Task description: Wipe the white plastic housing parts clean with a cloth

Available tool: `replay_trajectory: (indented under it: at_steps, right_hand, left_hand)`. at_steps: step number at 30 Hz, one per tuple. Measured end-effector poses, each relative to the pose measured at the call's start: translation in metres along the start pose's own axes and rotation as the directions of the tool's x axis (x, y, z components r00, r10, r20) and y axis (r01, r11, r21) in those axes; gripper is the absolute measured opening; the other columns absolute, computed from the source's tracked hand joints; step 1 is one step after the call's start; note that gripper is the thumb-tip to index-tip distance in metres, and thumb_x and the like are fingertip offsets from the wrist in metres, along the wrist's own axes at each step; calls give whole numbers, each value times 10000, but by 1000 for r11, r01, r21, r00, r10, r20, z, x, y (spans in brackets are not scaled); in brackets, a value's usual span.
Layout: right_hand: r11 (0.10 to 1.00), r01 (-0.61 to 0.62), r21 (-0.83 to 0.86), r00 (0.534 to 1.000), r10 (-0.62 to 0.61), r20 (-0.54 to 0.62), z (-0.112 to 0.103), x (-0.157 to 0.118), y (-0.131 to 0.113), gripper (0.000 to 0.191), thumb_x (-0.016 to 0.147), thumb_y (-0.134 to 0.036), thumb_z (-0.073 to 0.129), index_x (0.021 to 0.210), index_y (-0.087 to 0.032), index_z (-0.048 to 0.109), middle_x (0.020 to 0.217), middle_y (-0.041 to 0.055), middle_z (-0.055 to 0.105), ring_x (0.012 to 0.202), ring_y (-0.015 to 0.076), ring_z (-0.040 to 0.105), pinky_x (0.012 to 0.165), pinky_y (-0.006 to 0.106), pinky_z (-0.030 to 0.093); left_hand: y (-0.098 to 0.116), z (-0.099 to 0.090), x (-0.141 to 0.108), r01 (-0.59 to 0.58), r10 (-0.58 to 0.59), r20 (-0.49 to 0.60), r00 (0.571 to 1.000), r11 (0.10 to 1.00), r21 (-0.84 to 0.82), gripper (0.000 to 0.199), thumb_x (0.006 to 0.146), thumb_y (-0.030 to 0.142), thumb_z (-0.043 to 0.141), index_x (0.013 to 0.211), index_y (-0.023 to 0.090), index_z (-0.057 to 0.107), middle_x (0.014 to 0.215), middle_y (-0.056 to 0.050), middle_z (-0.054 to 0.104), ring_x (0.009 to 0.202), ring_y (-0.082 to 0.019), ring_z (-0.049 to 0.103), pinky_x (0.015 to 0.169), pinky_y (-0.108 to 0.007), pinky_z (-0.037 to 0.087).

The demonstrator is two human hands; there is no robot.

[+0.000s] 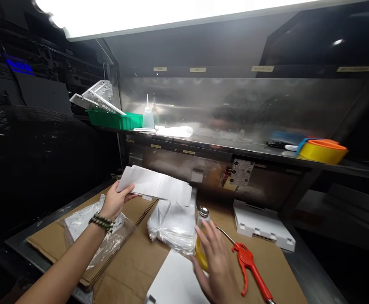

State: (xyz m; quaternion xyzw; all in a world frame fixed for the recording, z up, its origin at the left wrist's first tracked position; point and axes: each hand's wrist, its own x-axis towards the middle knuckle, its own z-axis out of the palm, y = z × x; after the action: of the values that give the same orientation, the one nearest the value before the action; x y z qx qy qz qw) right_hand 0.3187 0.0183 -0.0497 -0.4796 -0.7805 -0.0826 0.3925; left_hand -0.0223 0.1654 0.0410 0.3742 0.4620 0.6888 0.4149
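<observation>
My left hand [116, 200] grips a stack of folded white paper sheets [159, 185] by its left end, holding it up over the bench. With fingers spread, my right hand [216, 261] is empty, slightly blurred. It hovers by a pump-top bottle [203, 213] and a yellow round item [200, 255] that it partly hides. Below the papers lies a pile of clear plastic bags [174, 226]. A white plastic panel [174, 280] sits at the front, partly behind my right hand. The red air blow gun [250, 264] rests to the right of that hand.
Brown cardboard [127, 266] covers the bench. A bagged white part [86, 219] lies at left, a white plastic housing [263, 223] at right. The shelf above carries a green bin [117, 120], a squeeze bottle [148, 118] and a yellow tape roll [321, 152].
</observation>
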Motion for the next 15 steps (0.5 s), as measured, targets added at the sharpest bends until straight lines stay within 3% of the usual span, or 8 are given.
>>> replay_trajectory:
  at_steps: [2,5,7,9,11,13,15]
  right_hand:
    - [999,25,-38,999,-26,-23,36,45,-15,844,929,-248,625,1651,-232,188,1699,137,269,1580,402,196,1189,694,351]
    - [996,-21,-84,981,5,-194,89,85,-31,946,897,-209,654,1651,-154,85,1676,250,249,1575,436,180,1164,759,299]
    - [998,-22,-56,947,3,-321,115,87,-45,840,902,-171,618,1619,-145,180,1578,256,403,1517,405,332,1157,720,334]
    - [999,14,40,932,2,-363,132,74,-62,667,893,-162,601,1517,-184,366,1382,192,574,1358,344,523,1115,606,437]
    - [987,59,148,959,-14,-285,144,58,-79,616,825,-210,649,1415,-212,473,1272,151,617,1227,327,603,1027,514,519]
    - [979,100,179,984,-70,-165,151,48,-89,807,709,-265,696,1472,-196,441,1358,172,592,1263,378,588,1041,542,515]
    - [981,109,159,992,-97,-81,154,48,-91,1027,633,-249,683,1586,-163,309,1510,206,508,1382,437,503,1128,611,438]
  left_hand:
    - [10,-10,-15,-11,10,-13,1000,999,-47,344,803,151,830,1107,163,669,1099,-53,696,936,-184,683,732,-278,660]
    - [20,-28,-35,-14,11,-34,999,995,-98,406,746,241,889,1100,194,697,1106,-50,708,975,-203,674,706,-247,660]
    - [21,-43,-46,-14,7,-61,998,993,-113,425,748,279,889,1125,221,701,1149,-57,713,1088,-245,664,716,-248,665]
    - [17,-60,-56,-1,-14,-115,993,992,-130,408,784,284,855,1160,256,697,1194,-51,712,1198,-274,637,731,-245,669]
    - [7,-78,-68,64,-98,-196,976,982,-176,419,801,271,826,1195,292,685,1223,-30,713,1219,-274,640,735,-241,672]
    - [-10,-94,-82,165,-218,-245,945,961,-220,484,784,288,829,1239,312,666,1188,-21,732,1158,-283,678,774,-292,684]
    - [-32,-108,-99,259,-300,-216,929,945,-199,503,786,379,821,1258,305,662,1056,-38,759,1055,-319,715,807,-398,690]
